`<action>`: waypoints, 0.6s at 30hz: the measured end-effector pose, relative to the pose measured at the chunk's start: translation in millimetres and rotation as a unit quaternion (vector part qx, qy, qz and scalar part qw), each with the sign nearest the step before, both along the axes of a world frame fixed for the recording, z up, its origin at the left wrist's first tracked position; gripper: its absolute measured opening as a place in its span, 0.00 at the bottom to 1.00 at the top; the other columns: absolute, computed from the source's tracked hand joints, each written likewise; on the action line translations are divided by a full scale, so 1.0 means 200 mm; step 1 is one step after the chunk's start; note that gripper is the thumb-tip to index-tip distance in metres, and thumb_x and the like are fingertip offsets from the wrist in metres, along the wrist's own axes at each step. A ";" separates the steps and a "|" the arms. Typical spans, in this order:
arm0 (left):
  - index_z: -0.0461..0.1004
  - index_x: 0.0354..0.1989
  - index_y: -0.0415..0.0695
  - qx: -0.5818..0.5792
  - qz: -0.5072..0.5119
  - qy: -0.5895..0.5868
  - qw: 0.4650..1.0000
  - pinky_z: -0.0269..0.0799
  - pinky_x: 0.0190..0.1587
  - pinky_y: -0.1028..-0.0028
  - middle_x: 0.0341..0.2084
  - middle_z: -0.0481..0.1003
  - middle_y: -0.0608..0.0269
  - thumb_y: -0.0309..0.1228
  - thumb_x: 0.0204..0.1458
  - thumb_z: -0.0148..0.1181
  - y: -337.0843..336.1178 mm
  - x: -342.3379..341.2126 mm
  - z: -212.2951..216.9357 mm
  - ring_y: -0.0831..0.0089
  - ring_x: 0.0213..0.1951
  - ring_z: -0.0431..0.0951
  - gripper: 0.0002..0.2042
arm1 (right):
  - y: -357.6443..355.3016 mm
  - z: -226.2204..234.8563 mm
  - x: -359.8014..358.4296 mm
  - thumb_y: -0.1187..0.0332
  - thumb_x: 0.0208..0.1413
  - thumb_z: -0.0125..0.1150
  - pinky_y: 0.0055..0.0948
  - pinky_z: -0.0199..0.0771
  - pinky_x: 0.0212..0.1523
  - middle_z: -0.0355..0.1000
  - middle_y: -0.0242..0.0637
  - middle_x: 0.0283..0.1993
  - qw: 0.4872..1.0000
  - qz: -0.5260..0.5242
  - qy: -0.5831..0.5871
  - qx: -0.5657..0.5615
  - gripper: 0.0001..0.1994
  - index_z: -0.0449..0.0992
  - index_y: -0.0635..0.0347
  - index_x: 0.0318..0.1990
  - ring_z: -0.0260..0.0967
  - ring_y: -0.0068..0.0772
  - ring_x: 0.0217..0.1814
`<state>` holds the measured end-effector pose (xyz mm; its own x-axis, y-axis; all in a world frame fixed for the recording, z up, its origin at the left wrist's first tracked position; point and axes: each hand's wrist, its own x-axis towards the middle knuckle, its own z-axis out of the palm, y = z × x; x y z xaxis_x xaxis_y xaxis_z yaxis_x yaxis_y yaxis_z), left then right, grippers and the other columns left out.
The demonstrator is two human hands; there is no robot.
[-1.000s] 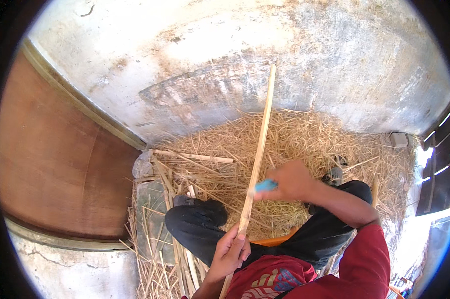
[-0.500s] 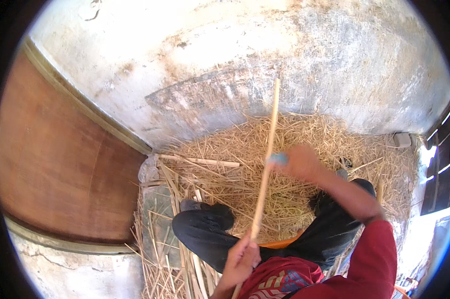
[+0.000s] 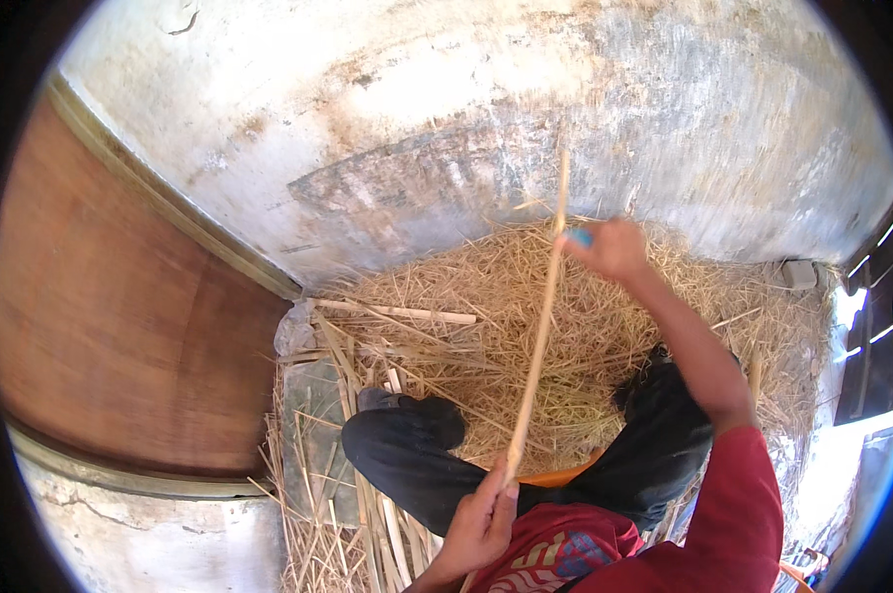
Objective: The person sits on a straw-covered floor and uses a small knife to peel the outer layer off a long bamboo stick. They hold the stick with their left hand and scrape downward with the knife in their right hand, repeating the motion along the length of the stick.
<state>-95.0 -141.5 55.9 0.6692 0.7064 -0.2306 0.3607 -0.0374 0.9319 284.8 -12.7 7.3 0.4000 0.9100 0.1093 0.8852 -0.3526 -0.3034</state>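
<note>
A long pale stick (image 3: pixel 537 366), probably a split bamboo strip, slants up and away from my lap toward the wall. My left hand (image 3: pixel 481 524) is closed round its near end, just above my thigh. Higher along the stick, my right hand (image 3: pixel 609 249) grips a small blue tool (image 3: pixel 580 238) pressed against the stick; its working edge cannot be made out. A thin pale shaving (image 3: pixel 533 204) hangs in the air just left of the stick.
Loose shavings (image 3: pixel 446 267) heap over the floor up to the stained wall (image 3: pixel 446 148). Several pale strips (image 3: pixel 392 534) lie left of my legs, near a brown door panel (image 3: pixel 140 316). A grey block (image 3: pixel 799 275) sits at the far right. Something orange (image 3: pixel 560 475) shows between my legs.
My right hand has slid up and away along the stick with the blue tool. The stick's far end has shifted slightly right. A shaving has come loose beside it.
</note>
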 end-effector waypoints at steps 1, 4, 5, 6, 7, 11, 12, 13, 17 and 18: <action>0.51 0.66 0.38 -0.025 -0.001 0.010 1.000 0.58 0.24 0.81 0.19 0.61 0.70 0.27 0.61 0.44 -0.02 -0.02 0.02 0.85 0.21 0.61 0.24 | 0.03 0.01 0.11 0.25 0.49 0.36 0.29 0.61 0.14 0.62 0.26 0.12 0.999 -0.035 0.023 -0.022 0.39 0.75 0.53 0.19 0.64 0.26 0.16; 0.53 0.66 0.40 -0.063 -0.003 0.033 0.997 0.58 0.27 0.84 0.23 0.62 0.74 0.28 0.62 0.44 -0.06 -0.04 0.05 0.86 0.25 0.61 0.23 | -0.03 -0.04 0.23 0.26 0.51 0.34 0.30 0.64 0.17 0.64 0.29 0.13 0.988 0.024 -0.128 0.084 0.39 0.76 0.55 0.23 0.62 0.26 0.17; 0.56 0.64 0.39 -0.070 -0.026 0.083 0.994 0.63 0.32 0.81 0.29 0.66 0.68 0.32 0.62 0.44 -0.07 -0.05 0.04 0.81 0.30 0.66 0.23 | -0.01 -0.02 0.31 0.26 0.51 0.33 0.32 0.66 0.19 0.65 0.31 0.14 0.995 -0.025 -0.083 0.053 0.40 0.76 0.55 0.23 0.64 0.29 0.18; 0.58 0.63 0.39 -0.081 -0.052 0.138 0.986 0.67 0.37 0.78 0.35 0.70 0.62 0.35 0.62 0.44 -0.08 -0.08 0.02 0.76 0.35 0.71 0.23 | 0.02 -0.01 0.41 0.25 0.51 0.33 0.33 0.69 0.22 0.67 0.34 0.16 0.996 -0.079 -0.032 0.017 0.41 0.76 0.56 0.23 0.65 0.32 0.19; 0.60 0.61 0.38 -0.088 -0.076 0.192 0.975 0.71 0.42 0.75 0.41 0.74 0.56 0.39 0.62 0.44 -0.07 -0.09 0.05 0.71 0.39 0.77 0.23 | 0.03 0.01 0.47 0.25 0.50 0.32 0.35 0.71 0.25 0.68 0.37 0.17 0.991 -0.130 0.019 -0.015 0.41 0.76 0.57 0.23 0.67 0.35 0.21; 0.57 0.63 0.37 -0.142 -0.038 0.080 0.986 0.54 0.61 0.71 0.57 0.65 0.47 0.33 0.62 0.44 -0.12 -0.13 0.08 0.66 0.61 0.62 0.23 | -0.05 0.01 0.56 0.26 0.51 0.33 0.42 0.73 0.35 0.74 0.45 0.24 0.988 -0.143 -0.052 -0.006 0.42 0.76 0.60 0.23 0.73 0.45 0.31; 0.57 0.63 0.37 -0.122 -0.049 0.079 0.988 0.54 0.61 0.71 0.57 0.65 0.47 0.33 0.62 0.44 -0.15 -0.14 0.06 0.66 0.61 0.62 0.22 | -0.05 -0.01 0.59 0.27 0.51 0.35 0.44 0.73 0.37 0.74 0.47 0.26 0.983 -0.182 -0.026 0.002 0.41 0.76 0.61 0.23 0.74 0.47 0.34; 0.58 0.63 0.37 -0.097 -0.059 0.076 0.991 0.54 0.61 0.71 0.57 0.65 0.47 0.33 0.62 0.44 -0.16 -0.16 0.04 0.66 0.61 0.63 0.22 | -0.03 -0.01 0.63 0.28 0.51 0.36 0.46 0.72 0.39 0.75 0.50 0.28 0.975 -0.221 -0.001 0.015 0.41 0.76 0.62 0.23 0.75 0.49 0.37; 0.59 0.62 0.36 0.043 -0.031 0.044 0.998 0.61 0.57 0.72 0.57 0.66 0.47 0.34 0.62 0.46 -0.19 -0.29 -0.14 0.64 0.57 0.68 0.22 | -0.32 -0.18 1.02 0.25 0.50 0.33 0.46 0.70 0.41 0.75 0.54 0.33 0.932 -0.356 0.045 0.047 0.45 0.76 0.66 0.27 0.74 0.50 0.38; 0.54 0.66 0.41 -0.144 0.044 0.031 0.988 0.59 0.27 0.84 0.23 0.62 0.74 0.27 0.61 0.45 -0.14 -0.25 -0.09 0.86 0.26 0.62 0.24 | -0.32 -0.15 0.98 0.24 0.49 0.34 0.44 0.71 0.39 0.74 0.51 0.29 0.949 -0.308 0.055 0.035 0.45 0.76 0.66 0.25 0.74 0.46 0.35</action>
<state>-144.2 -169.0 38.4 0.5861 0.6611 -0.4684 0.4069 0.2597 0.8758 481.4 -75.9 -22.2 0.8660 0.4923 0.0881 0.4798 -0.7680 -0.4243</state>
